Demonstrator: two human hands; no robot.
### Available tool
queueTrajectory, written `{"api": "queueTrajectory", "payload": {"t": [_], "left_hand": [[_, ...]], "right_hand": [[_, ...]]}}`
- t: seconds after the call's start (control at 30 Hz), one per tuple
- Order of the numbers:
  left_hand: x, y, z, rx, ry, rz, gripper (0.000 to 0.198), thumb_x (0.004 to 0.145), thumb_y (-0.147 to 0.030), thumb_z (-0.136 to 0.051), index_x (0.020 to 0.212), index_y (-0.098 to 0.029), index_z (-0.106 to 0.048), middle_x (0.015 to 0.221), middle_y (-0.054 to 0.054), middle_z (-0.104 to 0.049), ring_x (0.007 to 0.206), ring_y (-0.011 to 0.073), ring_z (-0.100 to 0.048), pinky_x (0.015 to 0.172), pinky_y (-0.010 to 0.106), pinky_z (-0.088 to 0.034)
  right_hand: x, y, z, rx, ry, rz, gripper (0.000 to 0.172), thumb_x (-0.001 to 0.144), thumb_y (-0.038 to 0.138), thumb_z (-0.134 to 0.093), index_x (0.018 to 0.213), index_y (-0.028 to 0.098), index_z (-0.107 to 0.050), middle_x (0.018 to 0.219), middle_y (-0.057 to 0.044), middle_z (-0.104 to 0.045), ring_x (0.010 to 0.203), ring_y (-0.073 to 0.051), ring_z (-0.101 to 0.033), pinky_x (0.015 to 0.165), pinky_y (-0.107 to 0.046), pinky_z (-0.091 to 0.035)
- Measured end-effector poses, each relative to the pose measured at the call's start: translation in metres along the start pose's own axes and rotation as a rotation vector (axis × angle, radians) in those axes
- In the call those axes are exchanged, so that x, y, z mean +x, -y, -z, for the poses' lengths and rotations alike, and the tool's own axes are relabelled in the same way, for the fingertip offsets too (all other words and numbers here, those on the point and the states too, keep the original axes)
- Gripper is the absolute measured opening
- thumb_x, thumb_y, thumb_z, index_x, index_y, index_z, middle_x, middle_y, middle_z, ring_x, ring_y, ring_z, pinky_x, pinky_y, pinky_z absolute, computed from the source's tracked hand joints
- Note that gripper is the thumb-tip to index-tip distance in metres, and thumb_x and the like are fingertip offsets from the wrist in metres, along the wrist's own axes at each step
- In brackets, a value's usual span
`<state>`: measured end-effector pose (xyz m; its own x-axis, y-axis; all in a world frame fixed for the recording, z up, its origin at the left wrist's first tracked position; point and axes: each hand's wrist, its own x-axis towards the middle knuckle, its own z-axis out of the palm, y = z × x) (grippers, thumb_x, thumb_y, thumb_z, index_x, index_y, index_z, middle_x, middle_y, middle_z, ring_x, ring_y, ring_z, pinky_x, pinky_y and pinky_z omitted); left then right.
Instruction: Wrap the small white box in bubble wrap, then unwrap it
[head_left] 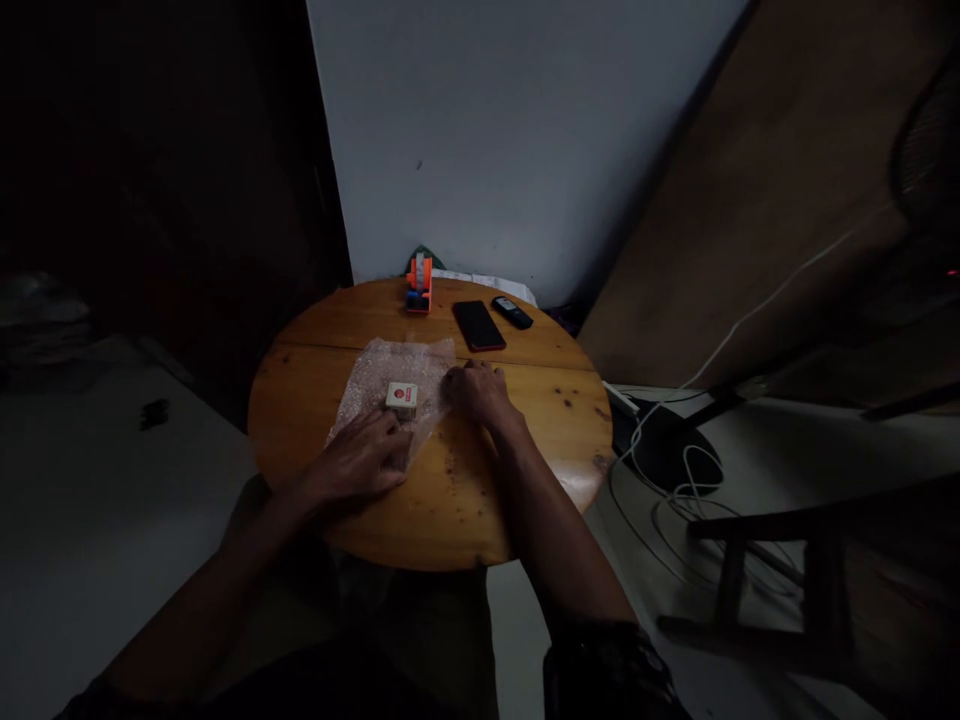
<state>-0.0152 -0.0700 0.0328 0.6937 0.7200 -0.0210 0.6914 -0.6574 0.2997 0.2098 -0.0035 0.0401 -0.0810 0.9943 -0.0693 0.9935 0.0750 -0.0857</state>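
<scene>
A sheet of clear bubble wrap (367,378) lies spread on the round wooden table (292,400). On it sits a small white box (403,396) with a red mark on its top. My left hand (366,455) rests over the wrap's near left part, fingers stretched toward the box and thumb apart; its fingertips are close to the box, and whether they touch it is unclear. At the wrap's right edge, my right hand (480,390) has its fingers curled and pressed together on the sheet's border. The fingertips of the right hand are partly hidden.
An orange tape dispenser (420,284) stands at the table's back edge. Right of it lie a dark smartphone (478,326) and a small black keypad phone (513,312). White cables (694,480) loop across the floor at right, near a dark wooden stool (750,590). A wall rises behind the table.
</scene>
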Motion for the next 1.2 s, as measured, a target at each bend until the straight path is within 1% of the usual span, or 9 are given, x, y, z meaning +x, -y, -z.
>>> {"api": "queueTrajectory", "payload": {"t": [0.2, 0.33, 0.47, 0.63, 0.73, 0.87, 1.03, 1.13, 1.2], "left_hand": [[0.002, -0.014, -0.012, -0.125, -0.021, -0.183, 0.029, 0.080, -0.018, -0.062, 0.106, -0.023, -0.071, 0.129, 0.008, -0.059, 0.123, 0.0287, -0.050, 0.105, 0.044, -0.042], [0.008, -0.022, -0.022, -0.159, -0.092, -0.170, 0.019, 0.083, -0.025, -0.063, 0.099, -0.021, -0.074, 0.137, 0.009, -0.059, 0.132, 0.0324, -0.045, 0.113, 0.052, -0.033], [0.011, -0.026, -0.030, -0.229, -0.126, -0.124, 0.017, 0.088, -0.034, -0.061, 0.093, -0.021, -0.070, 0.134, 0.008, -0.063, 0.126, 0.0300, -0.050, 0.110, 0.051, -0.035], [0.007, -0.029, -0.033, -0.307, -0.088, -0.088, 0.018, 0.089, -0.038, -0.062, 0.097, -0.022, -0.063, 0.146, 0.009, -0.056, 0.134, 0.0299, -0.045, 0.112, 0.050, -0.034], [0.006, -0.027, -0.032, -0.331, -0.071, -0.104, 0.017, 0.089, -0.037, -0.062, 0.096, -0.022, -0.062, 0.148, 0.010, -0.053, 0.141, 0.0300, -0.040, 0.114, 0.051, -0.032], [0.008, -0.024, -0.036, -0.351, -0.125, -0.152, 0.019, 0.084, -0.038, -0.067, 0.094, -0.022, -0.062, 0.143, 0.010, -0.056, 0.140, 0.0297, -0.041, 0.117, 0.050, -0.029], [0.009, -0.023, -0.041, -0.367, -0.130, -0.151, 0.024, 0.078, -0.038, -0.073, 0.088, -0.021, -0.061, 0.141, 0.011, -0.058, 0.139, 0.0314, -0.043, 0.120, 0.051, -0.024], [0.009, -0.025, -0.039, -0.367, -0.139, -0.153, 0.025, 0.076, -0.038, -0.074, 0.089, -0.021, -0.061, 0.139, 0.010, -0.059, 0.138, 0.0313, -0.043, 0.120, 0.050, -0.025], [0.009, -0.025, -0.039, -0.365, -0.159, -0.152, 0.025, 0.076, -0.038, -0.073, 0.090, -0.021, -0.061, 0.137, 0.011, -0.060, 0.137, 0.0311, -0.044, 0.119, 0.050, -0.026]], "right_hand": [[0.001, 0.000, -0.001, 0.141, -0.100, 0.193, 0.033, 0.093, 0.021, -0.052, 0.119, 0.022, -0.071, 0.142, -0.012, -0.057, 0.128, -0.030, -0.050, 0.103, -0.044, -0.037], [-0.002, 0.005, -0.004, 0.335, -0.051, 0.365, 0.037, 0.094, 0.038, -0.057, 0.127, 0.025, -0.067, 0.149, -0.009, -0.051, 0.134, -0.029, -0.048, 0.107, -0.043, -0.038], [-0.002, 0.013, -0.011, 0.324, -0.031, 0.404, 0.056, 0.080, 0.044, -0.076, 0.130, 0.020, -0.064, 0.151, -0.015, -0.047, 0.137, -0.036, -0.046, 0.110, -0.053, -0.035], [0.010, 0.005, -0.014, 0.678, -0.131, 0.464, 0.042, 0.076, 0.039, -0.079, 0.112, 0.020, -0.072, 0.150, -0.012, -0.049, 0.135, -0.030, -0.050, 0.112, -0.047, -0.039], [0.006, -0.013, 0.000, 0.863, -0.266, 0.390, 0.044, 0.074, 0.045, -0.081, 0.109, 0.020, -0.072, 0.144, -0.012, -0.054, 0.132, -0.028, -0.054, 0.111, -0.045, -0.042], [-0.020, -0.053, 0.012, 0.725, -0.412, 0.189, 0.046, 0.075, 0.047, -0.079, 0.112, 0.021, -0.072, 0.140, -0.012, -0.058, 0.129, -0.030, -0.056, 0.109, -0.047, -0.044], [-0.050, -0.100, -0.015, 0.387, -0.280, -0.148, 0.043, 0.080, 0.034, -0.072, 0.118, 0.016, -0.069, 0.131, -0.017, -0.065, 0.123, -0.033, -0.061, 0.106, -0.049, -0.046], [-0.061, -0.098, -0.019, 0.288, -0.364, -0.153, 0.056, 0.082, 0.035, -0.070, 0.132, 0.012, -0.060, 0.138, -0.021, -0.060, 0.128, -0.037, -0.056, 0.106, -0.055, -0.043], [-0.066, -0.075, -0.011, 0.285, -0.499, -0.062, 0.056, 0.085, 0.034, -0.065, 0.136, 0.012, -0.056, 0.143, -0.021, -0.056, 0.132, -0.037, -0.052, 0.109, -0.055, -0.040]]}}
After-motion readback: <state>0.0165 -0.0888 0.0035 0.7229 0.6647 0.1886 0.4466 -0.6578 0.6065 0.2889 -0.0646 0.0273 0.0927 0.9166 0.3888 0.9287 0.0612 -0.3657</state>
